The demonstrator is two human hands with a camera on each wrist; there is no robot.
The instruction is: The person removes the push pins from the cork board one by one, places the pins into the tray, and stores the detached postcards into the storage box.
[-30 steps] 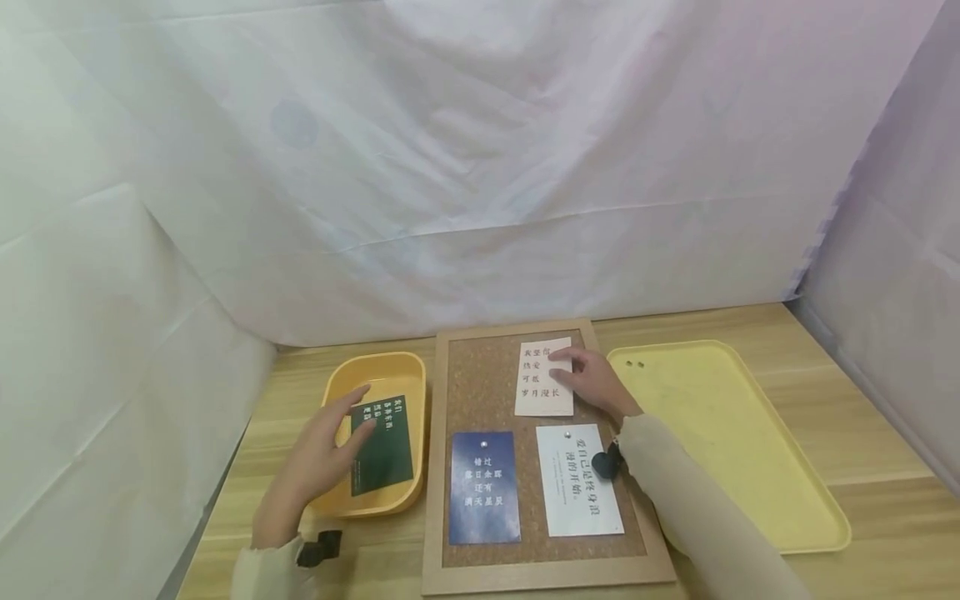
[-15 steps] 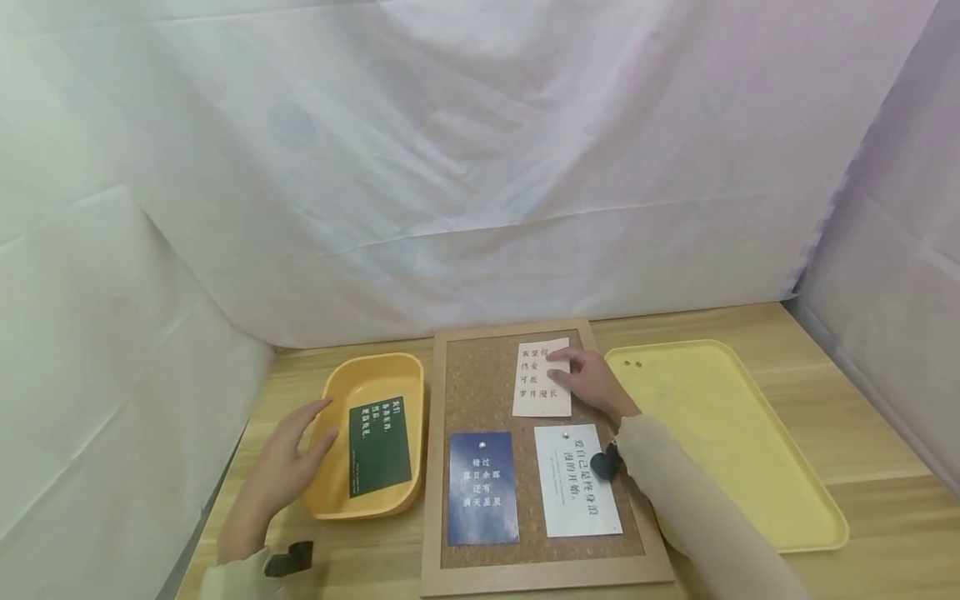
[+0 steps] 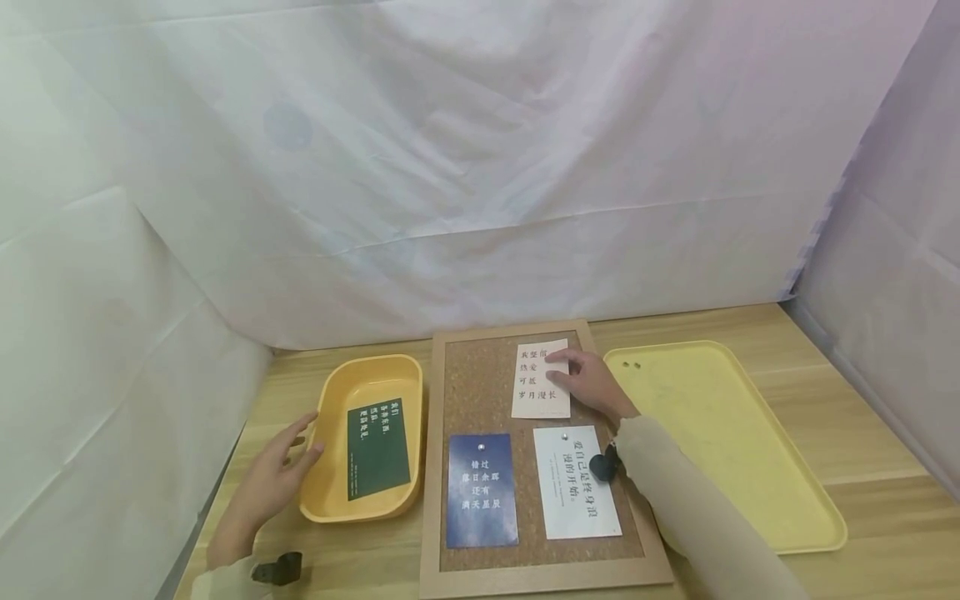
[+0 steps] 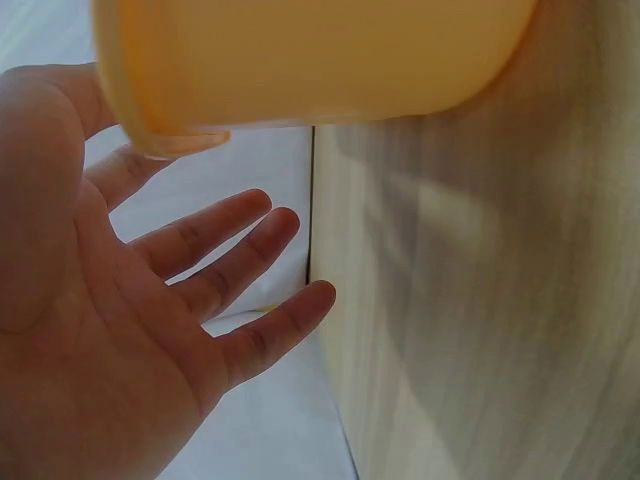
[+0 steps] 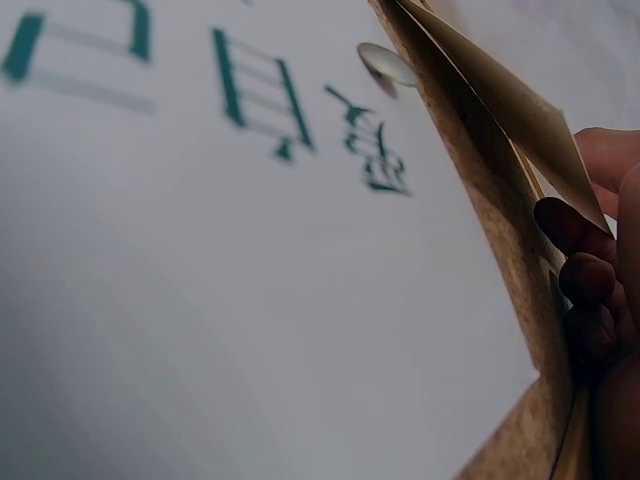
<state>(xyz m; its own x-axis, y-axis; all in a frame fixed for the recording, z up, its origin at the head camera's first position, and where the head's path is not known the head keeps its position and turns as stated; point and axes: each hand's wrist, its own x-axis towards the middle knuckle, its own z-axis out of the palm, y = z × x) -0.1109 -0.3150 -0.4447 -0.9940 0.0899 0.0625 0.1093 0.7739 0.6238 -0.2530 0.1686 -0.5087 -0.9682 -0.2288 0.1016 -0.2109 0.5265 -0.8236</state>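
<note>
Currently, right fingers (image 3: 567,355) hold the pink card (image 3: 536,388) (right edge); corkboard (image 3: 477,379) beneath.

Open cork on the far left of the board (image 3: 477,392) gives room for a hand, approachable from above. To its right, the right hand (image 3: 588,379) grips the pink card (image 3: 532,392), and the right sleeve (image 3: 682,492) bars the near-right approach across the yellow tray (image 3: 731,417). Pins (image 3: 482,447) project from the two near cards. The left hand (image 3: 266,475) occupies the left side of the basin (image 3: 375,379); only a slim gap separates basin and board. A white curtain (image 3: 465,125) bounds the far side.
</note>
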